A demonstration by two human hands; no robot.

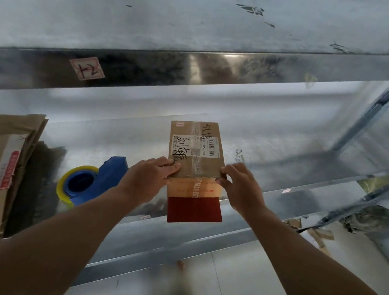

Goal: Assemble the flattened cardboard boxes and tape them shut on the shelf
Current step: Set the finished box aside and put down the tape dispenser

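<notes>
The cardboard box [196, 151] is located on the metal shelf [286, 166] at frame centre. Its near corners are gripped by the left hand [157, 170] and the right hand [237, 179], with the box body lying above both grips.

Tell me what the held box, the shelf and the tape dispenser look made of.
Box: matte brown cardboard, by its folded flap and paper label; a glossy clear tape strip runs along its seam. Shelf: metal, probably galvanized steel, grey and blurrily reflective. Tape dispenser: likely smooth blue plastic; its roll looks glossy yellowish film.
</notes>
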